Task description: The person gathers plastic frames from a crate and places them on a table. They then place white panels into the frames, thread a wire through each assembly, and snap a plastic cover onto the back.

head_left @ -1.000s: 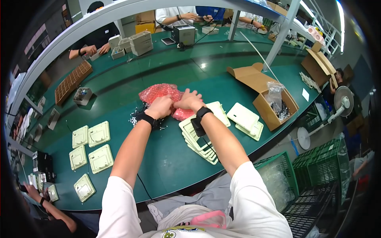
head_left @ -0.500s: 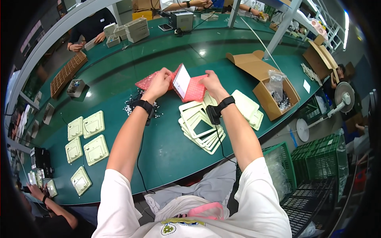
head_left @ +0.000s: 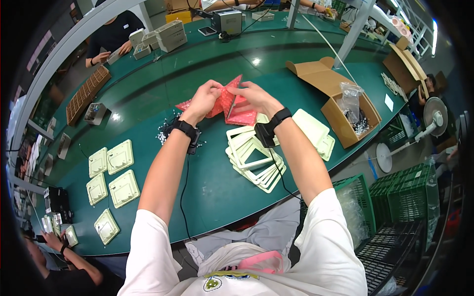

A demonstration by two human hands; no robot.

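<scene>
A worker wears a white short-sleeved T-shirt (head_left: 301, 276) with a green-and-yellow cartoonish print (head_left: 213, 283), a pink patch (head_left: 264, 261) at the front, and grey trousers (head_left: 261, 224). Black straps (head_left: 281, 116) circle both wrists, each bearing a boxy black module (head_left: 264, 135), thin black cables (head_left: 181, 202) trailing to the near edge of the counter (head_left: 212, 209).

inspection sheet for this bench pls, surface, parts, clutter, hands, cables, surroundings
Surface: green bench top, reflecting a light at the far part
Job's things: red bubble wrap, folded up; cream frames in a fanned stack
Clutter: loose small parts left of the frames; open cardboard box at right
Hands: left hand pinches the wrap; right hand touches it, grip unclear
Cables: left black cable and right black cable lead down from the wrists
Surroundings: pedestal fan and green crates off the bench at right; co-worker beyond
</scene>
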